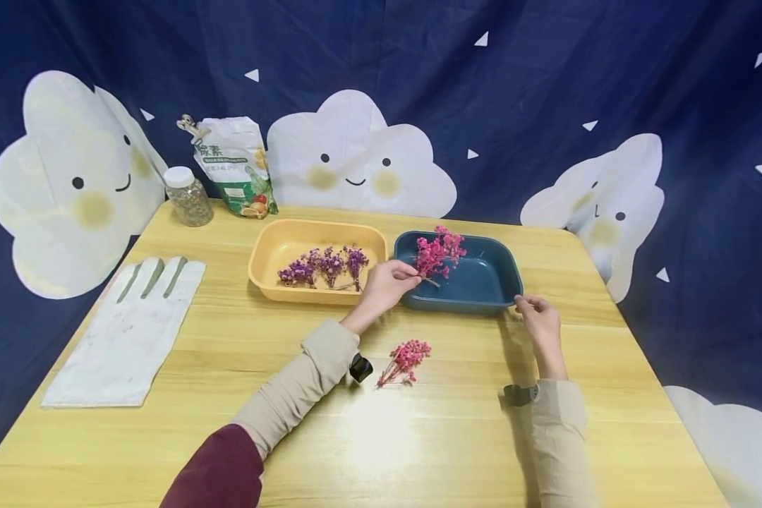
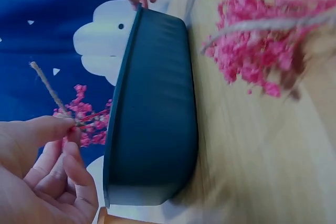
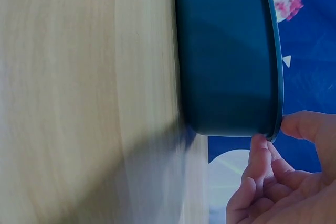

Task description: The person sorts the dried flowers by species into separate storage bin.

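My left hand pinches the stem of a pink dried-flower sprig between thumb and fingertips, above the left part of a dark blue basin. In the left wrist view the bare stem end points up past the thumb. My right hand grips the basin's rim at its near right corner, thumb on the upper side and fingers beneath. Another pink sprig lies on the table in front of the basin. Several purple sprigs lie in a yellow basin, which stands beside the blue one.
White gloves with grey-green strips lie on the table's left. A white-lidded jar and a clipped white and green bag stand at the back left. A blue curtain with cloud prints hangs behind the wooden table.
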